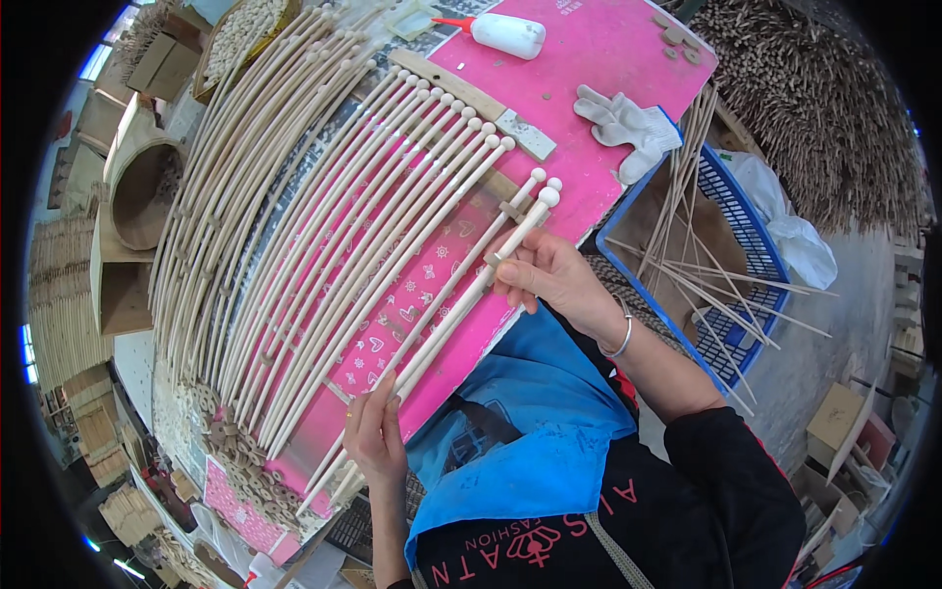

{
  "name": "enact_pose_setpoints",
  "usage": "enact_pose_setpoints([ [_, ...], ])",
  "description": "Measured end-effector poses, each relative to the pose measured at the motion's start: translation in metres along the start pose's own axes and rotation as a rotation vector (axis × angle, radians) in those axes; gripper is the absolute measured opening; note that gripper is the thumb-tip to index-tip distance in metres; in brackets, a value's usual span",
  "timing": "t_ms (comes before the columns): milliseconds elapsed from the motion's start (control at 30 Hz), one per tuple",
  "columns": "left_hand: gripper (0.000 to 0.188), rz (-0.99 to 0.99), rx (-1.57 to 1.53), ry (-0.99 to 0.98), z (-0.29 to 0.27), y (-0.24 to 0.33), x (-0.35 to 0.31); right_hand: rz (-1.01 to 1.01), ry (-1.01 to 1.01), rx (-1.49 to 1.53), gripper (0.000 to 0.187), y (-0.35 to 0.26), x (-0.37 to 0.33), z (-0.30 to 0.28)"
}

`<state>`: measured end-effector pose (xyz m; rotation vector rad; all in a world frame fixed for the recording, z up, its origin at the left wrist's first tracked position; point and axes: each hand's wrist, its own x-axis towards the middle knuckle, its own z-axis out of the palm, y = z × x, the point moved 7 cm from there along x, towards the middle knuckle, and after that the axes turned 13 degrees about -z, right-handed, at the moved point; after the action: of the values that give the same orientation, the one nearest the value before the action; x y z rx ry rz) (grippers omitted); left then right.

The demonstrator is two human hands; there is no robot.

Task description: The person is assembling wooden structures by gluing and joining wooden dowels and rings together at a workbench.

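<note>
My right hand (554, 277) pinches a pale wooden rod (461, 309) near its ball-tipped upper end, at a small wooden disc (497, 260) threaded on it. Further down, the fingers of my left hand (378, 437) are closed around the rod's lower part. Close beside it lie other ball-tipped rods, one with a disc (511, 210) on it; how many my fingers touch, I cannot tell. Left of these, a row of similar ball-ended rods (392, 196) lies on the pink patterned sheet (608, 54), their ball ends near a wooden strip (456, 88).
More rods (250, 167) lie at the left, near a heap of small discs (245, 461). A white glue bottle with red nozzle (508, 35) and a white glove (628, 128) rest at the far side. To the right stands a blue basket (731, 344) with thin sticks.
</note>
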<state>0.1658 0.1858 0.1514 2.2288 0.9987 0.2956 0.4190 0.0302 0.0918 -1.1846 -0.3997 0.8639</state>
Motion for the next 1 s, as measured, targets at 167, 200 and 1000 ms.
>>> enact_pose_setpoints([
  [167, 0.032, 0.024, 0.034, 0.003, -0.001, 0.004, 0.003, -0.042, 0.003, 0.063, 0.035, -0.009, 0.0, -0.003],
  [200, 0.032, 0.011, 0.06, -0.01, -0.001, 0.005, 0.004, -0.03, 0.004, 0.06, 0.035, -0.007, 0.001, -0.004],
  [1000, 0.037, 0.157, 0.3, 0.096, 0.045, 0.013, 0.057, 0.032, 0.007, -0.237, 0.025, -0.005, -0.044, -0.084],
])
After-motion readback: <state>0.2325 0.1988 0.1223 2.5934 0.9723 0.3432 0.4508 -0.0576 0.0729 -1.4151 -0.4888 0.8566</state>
